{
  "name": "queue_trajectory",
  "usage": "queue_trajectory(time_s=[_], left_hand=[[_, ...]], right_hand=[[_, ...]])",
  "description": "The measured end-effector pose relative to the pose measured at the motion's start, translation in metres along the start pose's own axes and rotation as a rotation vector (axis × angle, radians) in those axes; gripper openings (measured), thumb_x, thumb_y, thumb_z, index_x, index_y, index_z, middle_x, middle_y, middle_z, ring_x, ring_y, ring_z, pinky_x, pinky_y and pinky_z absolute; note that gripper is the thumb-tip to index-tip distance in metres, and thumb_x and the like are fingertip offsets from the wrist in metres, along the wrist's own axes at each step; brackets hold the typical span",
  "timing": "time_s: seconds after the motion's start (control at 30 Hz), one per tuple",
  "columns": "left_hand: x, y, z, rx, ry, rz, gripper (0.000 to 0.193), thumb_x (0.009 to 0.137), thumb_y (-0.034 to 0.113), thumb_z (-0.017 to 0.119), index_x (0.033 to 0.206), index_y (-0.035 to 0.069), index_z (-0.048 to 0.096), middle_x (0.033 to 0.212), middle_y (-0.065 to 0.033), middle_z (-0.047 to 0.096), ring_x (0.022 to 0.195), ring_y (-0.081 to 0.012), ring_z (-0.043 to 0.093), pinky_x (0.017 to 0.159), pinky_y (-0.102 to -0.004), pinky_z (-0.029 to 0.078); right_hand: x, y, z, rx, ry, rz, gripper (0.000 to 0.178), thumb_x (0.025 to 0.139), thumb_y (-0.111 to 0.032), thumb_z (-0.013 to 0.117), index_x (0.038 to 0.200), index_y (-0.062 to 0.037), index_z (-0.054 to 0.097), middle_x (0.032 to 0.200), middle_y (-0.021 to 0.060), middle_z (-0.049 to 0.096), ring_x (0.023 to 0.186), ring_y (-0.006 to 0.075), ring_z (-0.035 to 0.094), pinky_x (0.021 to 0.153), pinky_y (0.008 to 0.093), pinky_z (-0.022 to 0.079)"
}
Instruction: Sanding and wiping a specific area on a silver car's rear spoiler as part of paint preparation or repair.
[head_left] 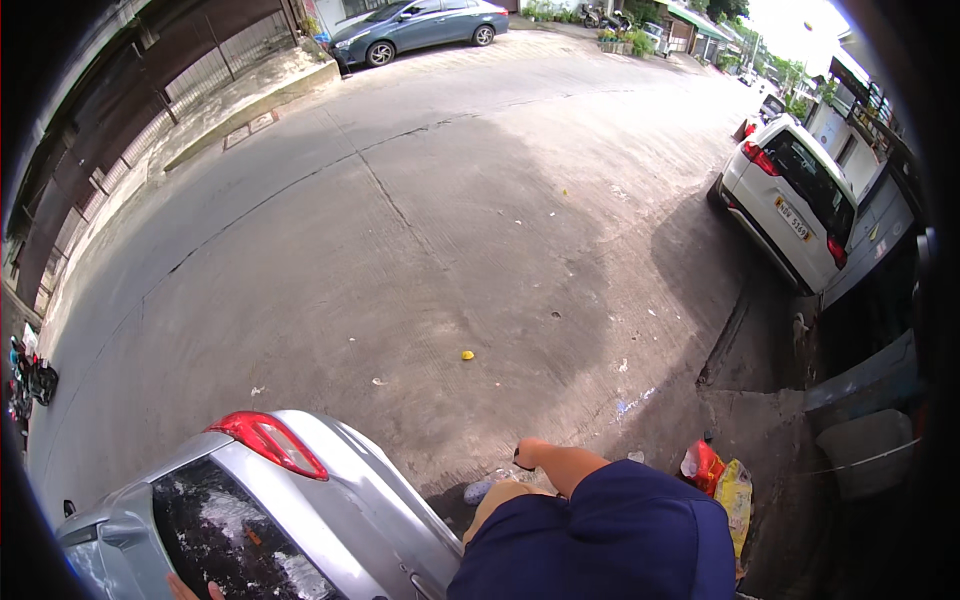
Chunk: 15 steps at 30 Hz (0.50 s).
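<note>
At the bottom left edge, the fingertips of my left hand [183,588] show, apart from each other, over the dark rear window [235,535] of a silver car. They look to rest on or just above the glass; the rest of the hand is out of the picture. The car's red tail light [270,442] lies farther up from the fingers. No part of my right hand can be seen. My dark blue shorts [600,535] and bare legs fill the lower middle, beside the silver car's body [350,480].
Red plastic bag [703,465] and yellow sack [735,495] lie to the right of my legs. Pale clear plastic [480,492] lies near my feet. A small yellow object [468,355] sits on the concrete road [330,270]. Parked: white car [790,190], blue-grey sedan [420,25].
</note>
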<state>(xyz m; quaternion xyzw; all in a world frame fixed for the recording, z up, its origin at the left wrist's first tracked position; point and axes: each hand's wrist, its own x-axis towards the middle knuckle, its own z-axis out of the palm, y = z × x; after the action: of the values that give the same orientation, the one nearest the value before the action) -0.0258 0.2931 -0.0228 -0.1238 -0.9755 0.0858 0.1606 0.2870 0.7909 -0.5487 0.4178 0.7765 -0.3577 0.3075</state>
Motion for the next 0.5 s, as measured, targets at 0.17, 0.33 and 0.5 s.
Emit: queue_trajectory(time_s=[0.17, 0.33, 0.5], left_hand=[[-0.043, -0.008, -0.001, -0.185, 0.027, -0.150, 0.074, 0.103, 0.020, 0.067, 0.166, 0.000, 0.033, 0.170, -0.0240, 0.038, 0.157, -0.0430, 0.035, 0.131, -0.0478, 0.028], [-0.076, 0.012, -0.021, -0.181, 0.072, -0.210, 0.076, 0.101, 0.033, 0.071, 0.162, -0.001, 0.040, 0.164, -0.0247, 0.046, 0.152, -0.0451, 0.042, 0.128, -0.0508, 0.032], [-0.080, 0.013, -0.018, -0.118, 0.109, -0.233, 0.082, 0.102, 0.041, 0.069, 0.162, -0.005, 0.037, 0.163, -0.0275, 0.046, 0.151, -0.0448, 0.043, 0.129, -0.0535, 0.030]], right_hand=[[0.021, -0.027, -0.011, -0.076, 0.047, -0.200, 0.048, 0.088, -0.042, 0.070, 0.113, -0.0031, 0.080, 0.111, 0.0244, 0.078, 0.107, 0.0424, 0.075, 0.094, 0.0496, 0.060], [0.029, -0.050, -0.031, -0.080, 0.017, -0.245, 0.040, 0.089, -0.032, 0.078, 0.116, -0.0025, 0.079, 0.100, 0.0190, 0.081, 0.090, 0.0345, 0.079, 0.080, 0.0459, 0.062], [0.034, -0.108, -0.041, -0.097, -0.146, -0.365, 0.043, 0.083, -0.027, 0.088, 0.115, -0.0002, 0.079, 0.090, 0.0148, 0.078, 0.069, 0.0256, 0.074, 0.061, 0.0414, 0.058]])
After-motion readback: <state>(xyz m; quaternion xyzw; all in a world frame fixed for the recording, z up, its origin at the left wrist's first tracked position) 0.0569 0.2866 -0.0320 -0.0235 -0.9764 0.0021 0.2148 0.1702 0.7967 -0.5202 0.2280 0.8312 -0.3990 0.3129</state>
